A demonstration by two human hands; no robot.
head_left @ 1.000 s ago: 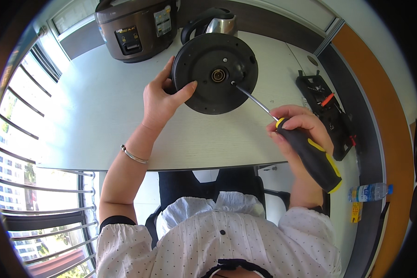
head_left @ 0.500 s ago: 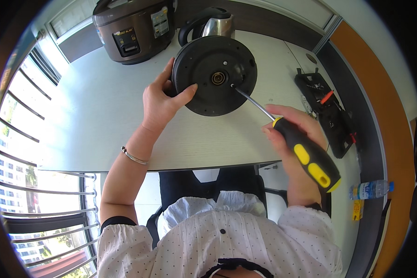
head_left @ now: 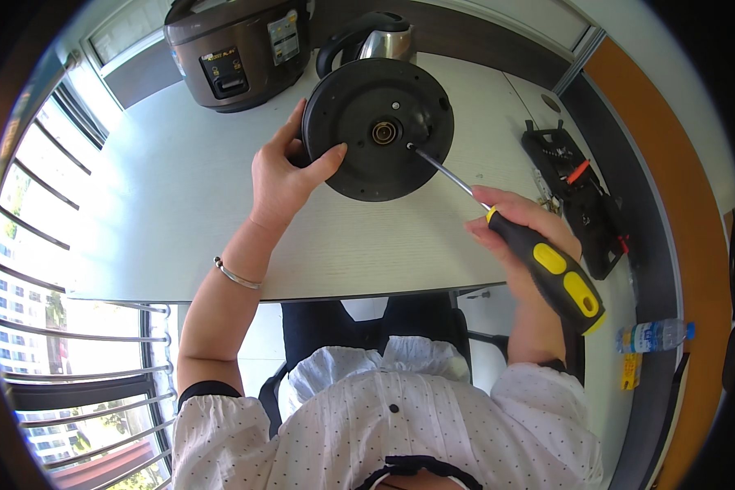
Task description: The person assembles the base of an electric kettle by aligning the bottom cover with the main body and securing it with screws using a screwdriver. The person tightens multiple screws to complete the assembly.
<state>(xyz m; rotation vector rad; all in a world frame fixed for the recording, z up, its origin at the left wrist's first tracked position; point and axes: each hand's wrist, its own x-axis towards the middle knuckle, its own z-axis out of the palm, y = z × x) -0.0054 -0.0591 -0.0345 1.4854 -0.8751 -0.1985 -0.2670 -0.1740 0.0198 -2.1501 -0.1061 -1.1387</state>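
My left hand (head_left: pixel 290 173) grips the left edge of a round black kettle base (head_left: pixel 351 171), its thumb on the flat face. The disc is tilted up toward me, showing a brass-coloured ring at its centre and a few screw holes. In my right hand (head_left: pixel 535 233) is a screwdriver (head_left: pixel 547 265) with a black and yellow handle. Its metal shaft points up and left, and the tip meets a screw (head_left: pixel 410 146) just right of the centre ring. Behind the disc stands a steel kettle (head_left: pixel 388 42) with a black handle, partly hidden.
A brown rice cooker (head_left: pixel 245 61) stands at the back left of the pale table (head_left: pixel 196 204). On the right lies an open black tool case (head_left: pixel 576 196) with a red-orange piece in it. A water bottle (head_left: pixel 657 336) and a yellow packet (head_left: pixel 630 371) are at the far right.
The screwdriver handle has turned a little in my right hand and shifted slightly right. The disc has risen very slightly; my left hand keeps its hold.
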